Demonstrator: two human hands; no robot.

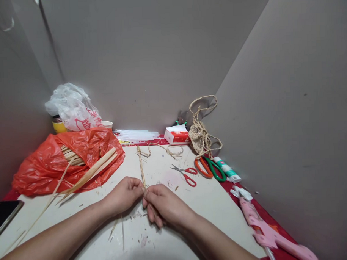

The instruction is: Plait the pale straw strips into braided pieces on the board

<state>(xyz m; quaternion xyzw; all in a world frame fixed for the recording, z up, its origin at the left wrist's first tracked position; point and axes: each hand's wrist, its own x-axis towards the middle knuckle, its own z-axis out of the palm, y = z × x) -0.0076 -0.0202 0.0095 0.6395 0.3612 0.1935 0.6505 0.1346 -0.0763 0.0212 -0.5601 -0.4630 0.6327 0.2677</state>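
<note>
A thin braided straw cord point(142, 169) runs from my fingers toward the back of the white board. My left hand point(126, 195) pinches its near end between thumb and fingertips. Right beside it, my right hand point(163, 204) grips the same end, thumb on top and the lower fingers curled below. The two hands' fingertips meet and hide the strands between them. Beyond them the cord bends and trails right into a loose loop point(174, 151). Small red-handled scissors point(186, 173) lie open to the right of my hands.
An orange-red plastic bag point(85, 137) with dry straw strips point(92, 170) lies left. A bundle of braided cord point(200, 136), larger scissors point(217, 169), a glue tube point(227, 170) and a pink glue gun point(265, 227) line the right. Glue sticks point(136, 134) and a small box point(177, 135) lie behind.
</note>
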